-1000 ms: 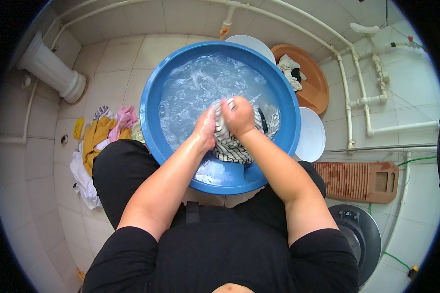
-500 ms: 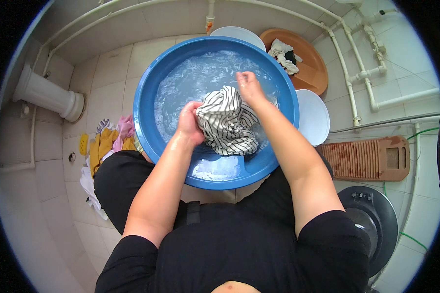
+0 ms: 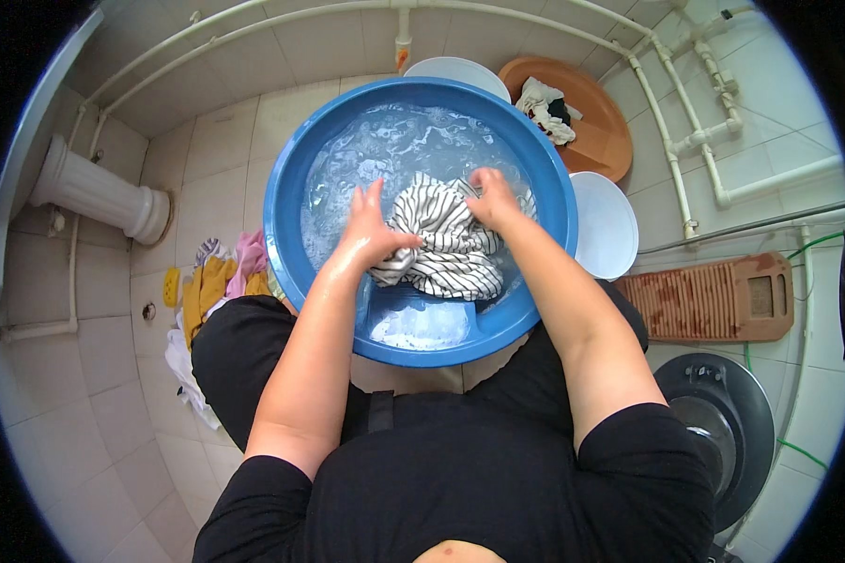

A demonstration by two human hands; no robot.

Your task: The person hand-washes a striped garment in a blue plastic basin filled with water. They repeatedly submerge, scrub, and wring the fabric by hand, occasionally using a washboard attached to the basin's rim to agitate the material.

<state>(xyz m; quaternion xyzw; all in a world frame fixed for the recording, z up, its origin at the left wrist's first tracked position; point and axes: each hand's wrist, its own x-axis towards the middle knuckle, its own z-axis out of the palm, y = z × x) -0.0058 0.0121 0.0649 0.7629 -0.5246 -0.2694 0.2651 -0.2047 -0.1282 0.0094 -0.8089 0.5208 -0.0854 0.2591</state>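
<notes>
A wet white garment with dark stripes (image 3: 446, 244) lies bunched in the near part of a large blue basin (image 3: 279, 150) with cloudy, foamy water. At the garment's left side, my left hand (image 3: 370, 230) is open, its fingers spread and pointing away, its thumb against the fabric. My right hand (image 3: 496, 200) is at the upper right of the garment, fingers bent and apart from the thumb, touching the cloth's edge. Below the garment, a built-in sloping ledge (image 3: 418, 324) of the basin shows, wet and shiny. What lies under the garment is hidden.
Clothes in yellow (image 3: 207, 291) and pink (image 3: 251, 258) are heaped on the left floor near a yellow block (image 3: 171, 287). At right are a white basin (image 3: 603, 225), a brown basin (image 3: 596, 141) holding clothes, a brown washboard (image 3: 709, 298) and a dark basin (image 3: 751, 450).
My left hand has let go of the garment's edge and spread its fingers. My right hand has come down onto the cloth. The garment has settled lower and flatter.
</notes>
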